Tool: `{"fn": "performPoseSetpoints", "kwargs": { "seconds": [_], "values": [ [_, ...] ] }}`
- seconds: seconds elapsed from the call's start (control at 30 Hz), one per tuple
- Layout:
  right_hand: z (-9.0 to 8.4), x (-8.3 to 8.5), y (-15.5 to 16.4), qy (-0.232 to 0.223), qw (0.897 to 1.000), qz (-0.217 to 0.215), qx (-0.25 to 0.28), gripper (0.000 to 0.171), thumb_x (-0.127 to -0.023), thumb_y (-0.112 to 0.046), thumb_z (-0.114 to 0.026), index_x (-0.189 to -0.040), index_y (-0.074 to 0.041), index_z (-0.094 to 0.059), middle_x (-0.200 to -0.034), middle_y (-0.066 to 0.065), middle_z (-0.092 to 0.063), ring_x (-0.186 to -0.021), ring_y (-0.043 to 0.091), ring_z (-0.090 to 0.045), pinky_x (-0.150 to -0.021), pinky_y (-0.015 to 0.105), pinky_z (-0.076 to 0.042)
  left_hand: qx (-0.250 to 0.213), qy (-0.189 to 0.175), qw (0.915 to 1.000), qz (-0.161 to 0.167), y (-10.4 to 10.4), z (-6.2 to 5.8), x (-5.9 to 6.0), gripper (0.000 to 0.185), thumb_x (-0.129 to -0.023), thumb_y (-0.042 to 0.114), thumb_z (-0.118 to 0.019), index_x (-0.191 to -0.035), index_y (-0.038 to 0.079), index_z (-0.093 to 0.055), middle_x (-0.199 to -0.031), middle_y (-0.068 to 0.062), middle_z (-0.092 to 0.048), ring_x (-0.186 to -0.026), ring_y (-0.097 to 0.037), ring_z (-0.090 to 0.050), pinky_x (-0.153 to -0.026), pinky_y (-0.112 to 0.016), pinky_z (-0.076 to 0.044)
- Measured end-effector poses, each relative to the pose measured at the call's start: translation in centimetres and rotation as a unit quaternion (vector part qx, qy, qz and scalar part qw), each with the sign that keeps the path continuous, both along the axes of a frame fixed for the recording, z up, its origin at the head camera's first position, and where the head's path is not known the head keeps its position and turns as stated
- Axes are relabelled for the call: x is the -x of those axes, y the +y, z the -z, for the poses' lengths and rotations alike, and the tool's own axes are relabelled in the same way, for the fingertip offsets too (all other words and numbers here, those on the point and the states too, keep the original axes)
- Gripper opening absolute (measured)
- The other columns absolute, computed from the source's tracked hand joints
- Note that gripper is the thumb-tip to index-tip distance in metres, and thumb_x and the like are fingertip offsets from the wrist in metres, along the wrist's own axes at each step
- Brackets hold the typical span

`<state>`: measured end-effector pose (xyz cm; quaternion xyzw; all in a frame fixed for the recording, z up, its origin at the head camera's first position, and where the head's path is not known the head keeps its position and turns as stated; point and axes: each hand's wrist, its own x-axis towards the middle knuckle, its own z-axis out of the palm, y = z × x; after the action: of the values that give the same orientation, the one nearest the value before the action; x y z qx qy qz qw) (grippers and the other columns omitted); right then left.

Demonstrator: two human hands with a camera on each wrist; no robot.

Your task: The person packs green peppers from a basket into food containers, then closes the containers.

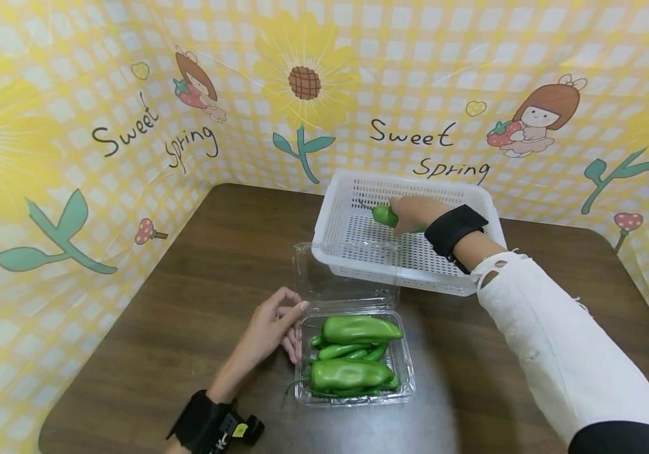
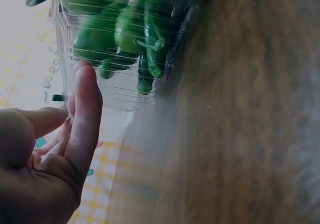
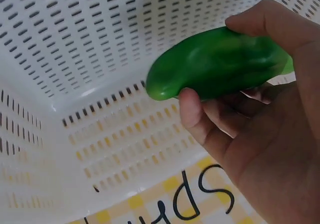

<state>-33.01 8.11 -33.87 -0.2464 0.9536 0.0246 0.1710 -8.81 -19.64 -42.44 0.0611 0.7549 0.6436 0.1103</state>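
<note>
My right hand (image 1: 415,213) grips a glossy green pepper (image 3: 215,63) inside a white perforated plastic basket (image 1: 324,221); in the right wrist view thumb and fingers lie on opposite sides of it. Its stem end points left in the head view. My left hand (image 1: 273,325) rests against the left side of a clear plastic clamshell box (image 1: 409,378), thumb near the hinge corner and straight fingers along the outer wall. Inside the box lie several green peppers (image 1: 353,373), large ones at front and back with slimmer ones between.
The box's transparent lid (image 1: 347,277) stands raised at the back, overlapping the basket's front wall in the head view. Everything sits on a dark brown wooden table (image 1: 188,277). A yellow checked cloth (image 1: 302,38) with printed flowers hangs round the back and left side.
</note>
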Motion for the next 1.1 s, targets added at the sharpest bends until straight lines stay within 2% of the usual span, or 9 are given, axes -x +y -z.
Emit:
{"fn": "performPoseSetpoints", "kwargs": {
  "seconds": [0.2,0.4,0.6,0.83,1.1],
  "values": [
    [-1.2,-0.9,0.9,-0.002,1.0,0.014,-0.002,0.057,-0.085,-0.026,-0.075,-0.129,-0.001,-0.049,-0.104,0.013,-0.062,-0.09,0.026,-0.057,-0.08,0.036,-0.051,-0.005,0.003,1.0,-0.001,0.0,0.2,0.0,0.029,-0.104,0.028,-0.052,-0.115,0.002,-0.045,-0.069,-0.027,-0.064,-0.046,-0.035,-0.065,-0.045,-0.051,-0.058],
    [-2.3,-1.9,1.8,-0.009,1.0,0.013,0.004,0.047,-0.086,-0.024,-0.074,-0.121,-0.001,-0.052,-0.1,0.012,-0.06,-0.087,0.026,-0.056,-0.075,0.033,-0.048,-0.014,0.002,0.9999,-0.003,0.1,0.3,0.0,0.028,-0.104,0.026,-0.052,-0.114,0.003,-0.041,-0.07,-0.029,-0.062,-0.045,-0.035,-0.065,-0.044,-0.053,-0.057],
    [-3.8,-2.8,2.8,0.0,1.0,0.012,-0.012,0.042,-0.086,-0.025,-0.072,-0.115,-0.003,-0.051,-0.093,0.01,-0.058,-0.082,0.025,-0.055,-0.071,0.031,-0.045,-0.007,0.001,0.9999,-0.011,0.2,0.0,0.1,0.026,-0.104,0.025,-0.054,-0.112,0.003,-0.041,-0.07,-0.03,-0.062,-0.046,-0.036,-0.065,-0.044,-0.052,-0.057],
    [-5.7,-3.9,4.6,-0.001,1.0,0.012,0.001,0.044,-0.086,-0.027,-0.071,-0.116,-0.001,-0.049,-0.091,0.011,-0.054,-0.08,0.024,-0.052,-0.068,0.031,-0.043,-0.002,0.004,1.0,-0.004,0.2,-0.1,0.2,0.026,-0.104,0.024,-0.053,-0.113,0.003,-0.042,-0.071,-0.03,-0.063,-0.047,-0.036,-0.065,-0.044,-0.051,-0.057],
    [-7.7,-6.1,6.4,-0.005,0.999,0.013,0.032,0.048,-0.087,-0.027,-0.071,-0.118,0.001,-0.047,-0.093,0.013,-0.054,-0.081,0.026,-0.051,-0.07,0.034,-0.043,0.003,0.008,1.0,0.001,0.2,-0.1,0.4,0.026,-0.104,0.025,-0.052,-0.114,0.003,-0.043,-0.072,-0.03,-0.063,-0.047,-0.035,-0.065,-0.044,-0.051,-0.058]
  ]
}}
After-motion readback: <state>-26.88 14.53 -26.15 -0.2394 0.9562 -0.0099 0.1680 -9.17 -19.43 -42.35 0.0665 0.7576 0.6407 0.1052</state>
